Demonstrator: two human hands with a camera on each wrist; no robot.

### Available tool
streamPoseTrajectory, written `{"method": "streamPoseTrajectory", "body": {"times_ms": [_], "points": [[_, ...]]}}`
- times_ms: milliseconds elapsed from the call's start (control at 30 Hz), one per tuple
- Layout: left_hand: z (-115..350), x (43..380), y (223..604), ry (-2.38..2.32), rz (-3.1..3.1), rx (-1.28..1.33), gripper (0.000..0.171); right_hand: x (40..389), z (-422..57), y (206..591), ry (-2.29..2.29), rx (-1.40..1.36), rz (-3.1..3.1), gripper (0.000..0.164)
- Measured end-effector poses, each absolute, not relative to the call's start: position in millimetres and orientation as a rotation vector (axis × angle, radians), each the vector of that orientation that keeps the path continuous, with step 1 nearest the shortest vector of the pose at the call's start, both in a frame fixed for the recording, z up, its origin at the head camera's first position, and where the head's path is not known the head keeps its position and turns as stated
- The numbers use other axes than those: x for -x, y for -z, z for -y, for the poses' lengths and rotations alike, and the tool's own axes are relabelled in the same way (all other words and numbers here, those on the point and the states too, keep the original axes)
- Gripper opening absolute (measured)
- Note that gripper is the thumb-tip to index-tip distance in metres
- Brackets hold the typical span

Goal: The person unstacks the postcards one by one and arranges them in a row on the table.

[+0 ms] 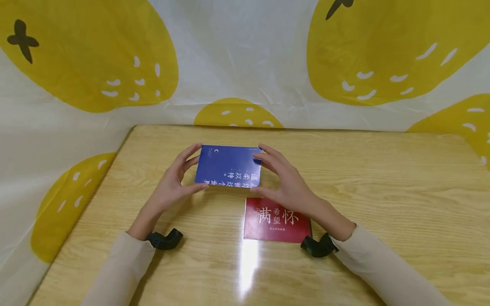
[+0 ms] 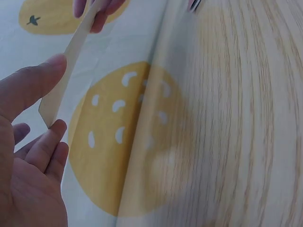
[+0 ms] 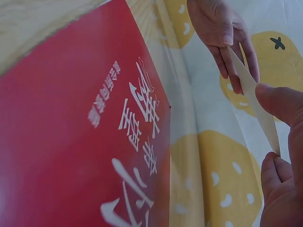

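Observation:
A blue card (image 1: 227,163) with white Chinese characters and a small crescent is held above the wooden table by both hands. My left hand (image 1: 170,185) grips its left end, thumb at the near corner and fingers at the far one. The right end is gripped likewise by my right hand (image 1: 289,180). Both wrist views show the card nearly edge-on as a pale strip (image 2: 71,68), spanning the two hands. Below the right hand, a red card (image 1: 264,231) with white characters lies flat on the table; it looms large in the right wrist view.
The wood-grain table (image 1: 383,191) reaches back to a white cloth (image 1: 245,55) printed with large yellow fruit, which also hangs along the left side. Glare (image 1: 249,263) shines on the tabletop in front of the red card. Each wrist wears a dark band mount (image 1: 166,239).

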State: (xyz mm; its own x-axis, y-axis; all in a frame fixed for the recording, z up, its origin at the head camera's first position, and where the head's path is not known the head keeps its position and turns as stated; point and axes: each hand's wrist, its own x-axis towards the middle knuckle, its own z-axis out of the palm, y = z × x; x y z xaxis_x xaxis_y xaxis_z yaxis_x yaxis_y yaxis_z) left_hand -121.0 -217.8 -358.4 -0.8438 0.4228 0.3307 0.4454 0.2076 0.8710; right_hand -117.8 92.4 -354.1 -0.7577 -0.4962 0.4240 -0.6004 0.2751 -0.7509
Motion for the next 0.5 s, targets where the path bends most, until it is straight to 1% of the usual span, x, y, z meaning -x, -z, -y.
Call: {"method": "streamPoseTrajectory", "body": {"times_ms": [267, 500], "points": [[228.8, 126.7, 359.1, 1.756, 2.433, 0.826, 0.099, 126.9, -77.2, 356.7, -1.482, -1.029, 2.468, 0.076], [234.5, 124.4, 342.3, 1.757, 2.446, 0.767, 0.094, 139.4, -57.6, 361.0, -1.484, -1.076, 2.447, 0.074]]}}
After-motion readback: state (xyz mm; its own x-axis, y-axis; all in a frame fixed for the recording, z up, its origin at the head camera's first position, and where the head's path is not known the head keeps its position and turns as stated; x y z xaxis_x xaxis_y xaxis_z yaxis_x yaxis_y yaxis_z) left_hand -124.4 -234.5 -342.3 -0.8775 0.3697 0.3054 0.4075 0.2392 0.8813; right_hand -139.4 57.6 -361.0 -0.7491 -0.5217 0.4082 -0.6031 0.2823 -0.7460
